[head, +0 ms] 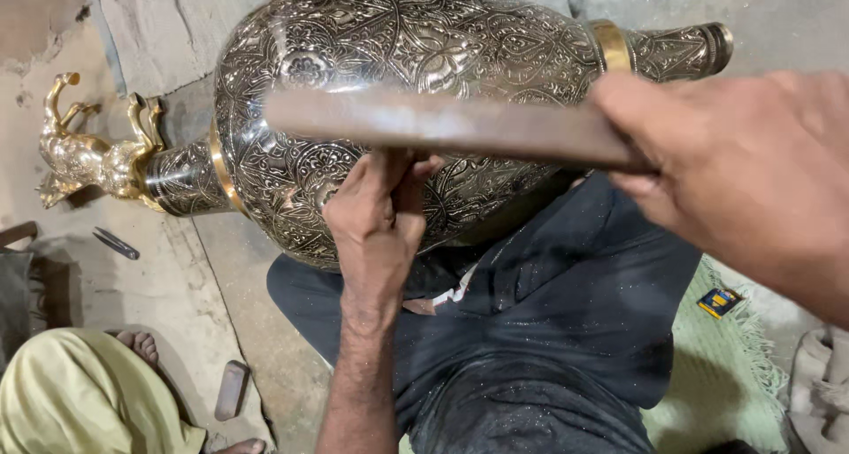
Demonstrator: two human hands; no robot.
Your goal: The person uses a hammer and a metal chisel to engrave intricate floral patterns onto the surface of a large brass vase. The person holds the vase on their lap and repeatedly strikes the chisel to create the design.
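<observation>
Fingers [402, 175] of our left hand [376, 220] pinch closed against the engraved vase [398, 38], something thin between them we cannot tell | our right hand [743, 171] grips a flat bar [442, 122] at 12 o'clock above them | vase lies across our lap [548, 312], brass horse handle [84, 158] at 9 o'clock | open floor [168, 286] at 8 o'clock.

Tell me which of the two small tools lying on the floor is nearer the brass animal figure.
The thin dark tool, lying just below the brass animal figure. The other, a flat brown block, lies farther down beside a bare foot.
</observation>
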